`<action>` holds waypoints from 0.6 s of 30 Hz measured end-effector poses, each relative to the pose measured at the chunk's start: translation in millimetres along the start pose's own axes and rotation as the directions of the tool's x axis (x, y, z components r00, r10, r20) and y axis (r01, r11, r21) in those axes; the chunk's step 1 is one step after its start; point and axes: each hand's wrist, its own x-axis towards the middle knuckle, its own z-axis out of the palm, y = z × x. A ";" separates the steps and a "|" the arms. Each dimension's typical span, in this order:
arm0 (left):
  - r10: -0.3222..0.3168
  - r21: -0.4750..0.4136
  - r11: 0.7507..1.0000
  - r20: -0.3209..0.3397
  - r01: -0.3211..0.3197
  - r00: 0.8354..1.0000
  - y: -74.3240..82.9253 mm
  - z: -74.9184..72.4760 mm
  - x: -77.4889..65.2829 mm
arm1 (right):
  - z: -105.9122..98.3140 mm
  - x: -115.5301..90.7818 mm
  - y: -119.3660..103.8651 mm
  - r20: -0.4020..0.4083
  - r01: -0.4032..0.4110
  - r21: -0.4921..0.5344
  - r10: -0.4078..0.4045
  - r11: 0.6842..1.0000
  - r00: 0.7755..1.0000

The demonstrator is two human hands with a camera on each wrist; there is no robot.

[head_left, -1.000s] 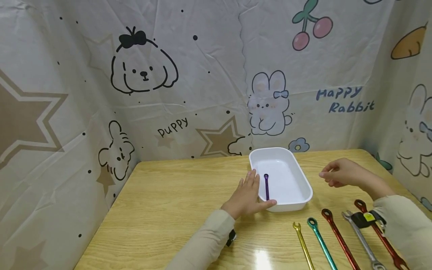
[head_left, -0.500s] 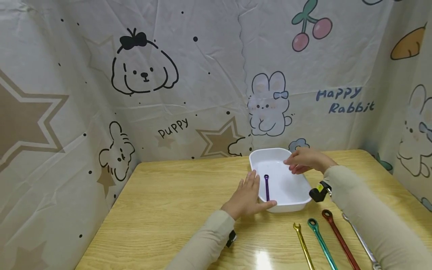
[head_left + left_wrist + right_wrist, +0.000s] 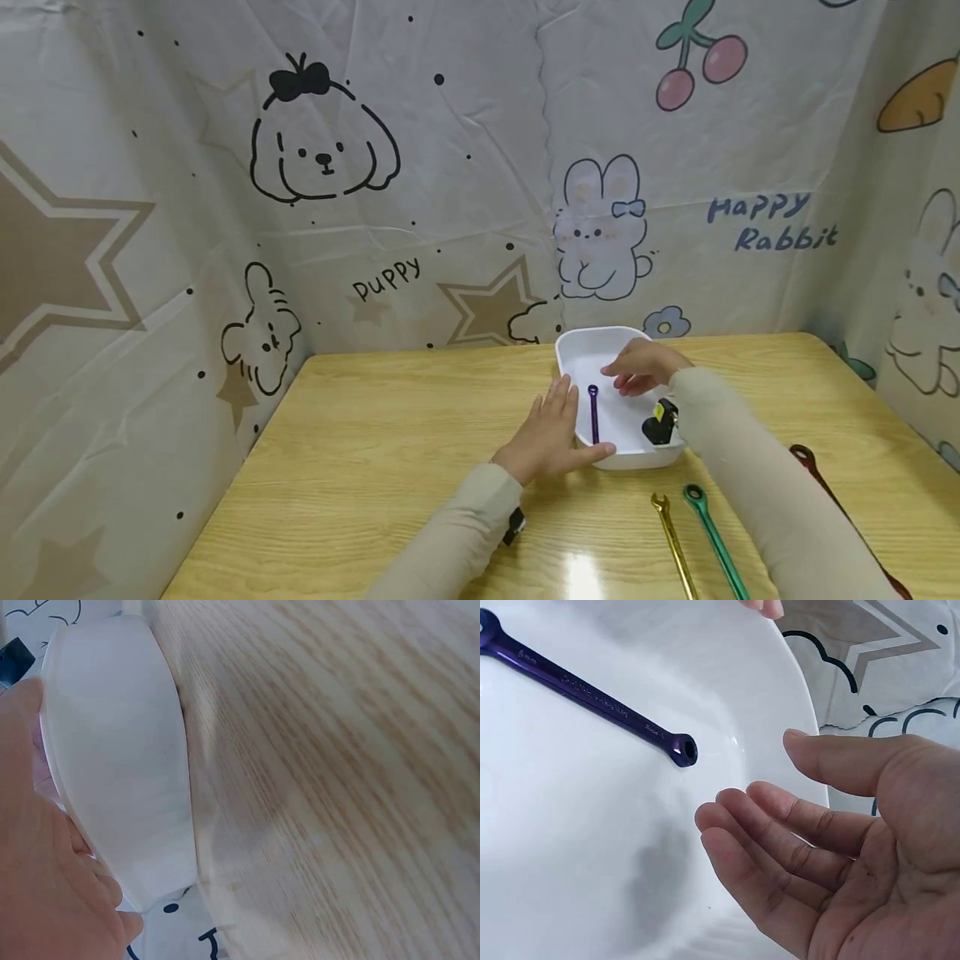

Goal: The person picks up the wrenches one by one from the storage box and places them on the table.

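A small purple wrench lies along the left side of a white plastic tray. In the right wrist view the purple wrench shows its ring end toward my right hand. That hand hovers over the tray's inside, just right of the wrench, with fingers gently bent, thumb apart and nothing held. My left hand rests on the tray's left front rim, fingers spread and thumb along the front. The left wrist view shows its fingers lying along the tray's wall.
Right of the tray's front lie a gold wrench, a green wrench and a dark red wrench. The right sleeve crosses over that row, hiding part of it. Patterned cloth walls the wooden table.
My right hand has moved left from beside the tray, across its right rim, to above its inside near the purple wrench. The left hand, tray and purple wrench have stayed put.
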 end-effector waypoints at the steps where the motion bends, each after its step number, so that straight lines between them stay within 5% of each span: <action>1: 0.001 0.000 1.000 -0.001 -0.001 1.000 -0.1 -0.4 0.2 | 1.2 1.4 -0.7 -0.002 -0.011 0.006 0.011 1.000 1.000; 18: 0.020 0.003 1.000 -0.004 -0.020 1.000 -0.8 3.1 1.3 | 34.8 10.2 -7.8 0.063 -0.052 -0.242 0.069 0.969 0.996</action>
